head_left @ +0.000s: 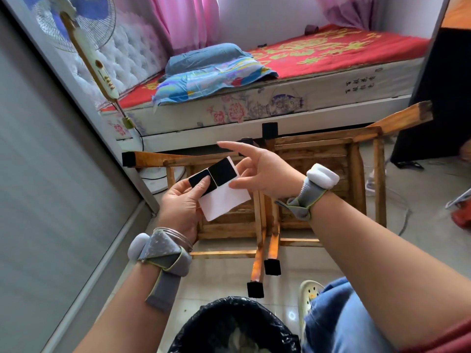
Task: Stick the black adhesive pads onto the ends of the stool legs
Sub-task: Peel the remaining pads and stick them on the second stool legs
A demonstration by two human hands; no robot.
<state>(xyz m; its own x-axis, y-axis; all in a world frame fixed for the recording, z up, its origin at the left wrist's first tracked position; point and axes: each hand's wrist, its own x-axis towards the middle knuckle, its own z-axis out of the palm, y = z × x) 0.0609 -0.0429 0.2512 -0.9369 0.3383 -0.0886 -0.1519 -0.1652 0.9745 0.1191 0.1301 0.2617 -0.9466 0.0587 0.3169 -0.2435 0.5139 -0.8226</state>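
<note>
The left hand (182, 200) pinches a white backing sheet (224, 200) at centre frame, thumb lying across one of its two remaining black pads (222, 172). Just right of it, the right hand (257, 171) holds nothing, fingers spread, forefinger stretched up-left above the sheet. Behind them lie overturned wooden stools (318, 179); the nearest legs (257, 263), at lower centre, carry black ends.
</note>
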